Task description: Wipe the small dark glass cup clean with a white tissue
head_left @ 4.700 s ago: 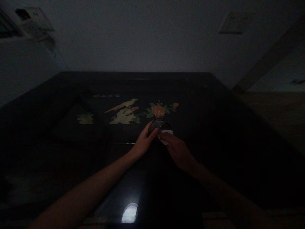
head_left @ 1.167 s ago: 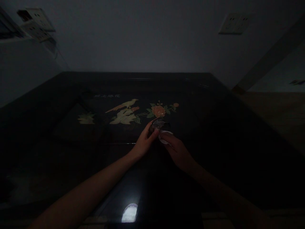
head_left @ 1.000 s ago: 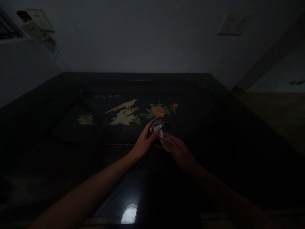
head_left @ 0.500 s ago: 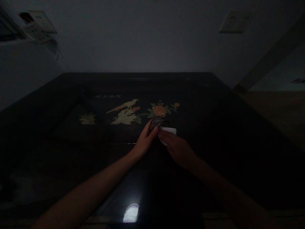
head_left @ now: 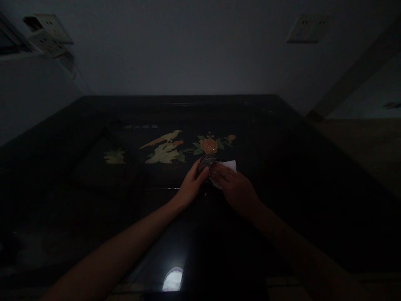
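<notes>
At the far left, a pair of off-white plastic wall sockets (head_left: 52, 35) sits above a glossy black tabletop (head_left: 163, 198). Inlaid or printed on the tabletop, from left to right, are a pale yellow bird-and-rock motif (head_left: 163, 151) and an orange flower motif with green leaves (head_left: 208, 145).

Near the middle, just on the near side of the flower, the bare left hand (head_left: 189, 184) is curled round a dark, shiny, rounded object (head_left: 205, 161), possibly of glass, with the thumb on its near side. This hand is almost where it was half a second ago, so it appears to serve as the steady support. The object remains between the two hands; whether it touches the tabletop cannot be told in this dim light.

To its right, a crumpled white sheet (head_left: 231, 165) of paper or thin cloth is held by the bare right hand (head_left: 239, 190). Here lies the change: the right fingers have moved up and lie flatter against the object's right side, and the sheet's free edge now projects above the knuckles. The sheet thus seems to bear on a higher part of the object. How tightly either hand grips cannot be told.
</notes>
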`<state>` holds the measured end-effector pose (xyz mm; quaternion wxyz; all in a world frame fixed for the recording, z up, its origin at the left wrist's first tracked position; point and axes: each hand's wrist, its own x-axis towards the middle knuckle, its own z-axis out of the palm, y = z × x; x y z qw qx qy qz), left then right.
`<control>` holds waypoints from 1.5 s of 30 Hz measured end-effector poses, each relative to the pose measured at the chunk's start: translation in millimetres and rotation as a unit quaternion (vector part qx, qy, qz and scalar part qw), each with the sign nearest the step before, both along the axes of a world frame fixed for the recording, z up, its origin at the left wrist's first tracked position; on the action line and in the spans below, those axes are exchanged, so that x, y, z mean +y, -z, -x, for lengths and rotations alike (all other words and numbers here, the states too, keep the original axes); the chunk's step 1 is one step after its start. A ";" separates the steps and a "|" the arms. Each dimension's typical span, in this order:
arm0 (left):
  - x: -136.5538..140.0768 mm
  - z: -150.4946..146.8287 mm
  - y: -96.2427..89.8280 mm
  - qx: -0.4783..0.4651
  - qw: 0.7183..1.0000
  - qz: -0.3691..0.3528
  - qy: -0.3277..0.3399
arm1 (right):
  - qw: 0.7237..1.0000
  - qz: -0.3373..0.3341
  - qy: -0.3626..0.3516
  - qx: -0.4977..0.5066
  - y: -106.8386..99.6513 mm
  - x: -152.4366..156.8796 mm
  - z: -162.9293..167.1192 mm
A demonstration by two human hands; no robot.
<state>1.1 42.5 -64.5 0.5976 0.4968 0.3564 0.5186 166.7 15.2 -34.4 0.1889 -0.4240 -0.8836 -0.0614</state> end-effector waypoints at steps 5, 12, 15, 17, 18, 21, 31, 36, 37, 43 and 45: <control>0.1 -0.1 0.4 0.015 1.000 -0.010 0.005 | 0.998 0.034 -0.008 0.047 0.8 -0.6 1.0; -3.0 0.8 -6.8 0.043 0.999 -0.007 0.001 | 0.979 0.123 -0.013 0.161 7.5 -7.0 7.7; -4.0 1.8 -9.8 0.056 0.998 -0.014 0.004 | 0.953 0.185 -0.016 0.240 11.5 -9.4 9.0; -4.4 2.4 -12.0 0.066 0.998 -0.017 0.004 | 0.921 0.235 -0.025 0.309 11.9 -10.1 9.4; -4.6 2.6 -13.1 0.069 0.997 -0.018 0.005 | 0.900 0.264 -0.029 0.347 11.2 -10.4 9.9; -5.0 2.8 -15.2 0.066 0.998 -0.017 0.014 | 0.791 0.382 -0.035 0.477 7.2 -12.2 13.5; -3.1 1.9 -10.9 0.023 1.000 0.012 -0.010 | 0.827 0.352 -0.038 0.437 11.1 -12.9 17.4; -0.6 2.3 -3.4 -0.004 1.000 0.022 -0.019 | 0.953 0.197 -0.060 0.224 13.9 -5.0 9.0; -0.3 2.3 -2.1 -0.009 0.999 0.022 -0.022 | 0.965 0.180 -0.062 0.182 12.4 -3.2 6.9; 1.2 1.5 0.4 -0.013 1.000 0.014 -0.009 | 0.996 0.077 -0.038 0.000 2.2 5.1 -2.3; 1.8 1.0 0.6 -0.012 1.000 0.011 -0.006 | 0.998 0.042 -0.040 -0.020 0.8 5.7 -3.9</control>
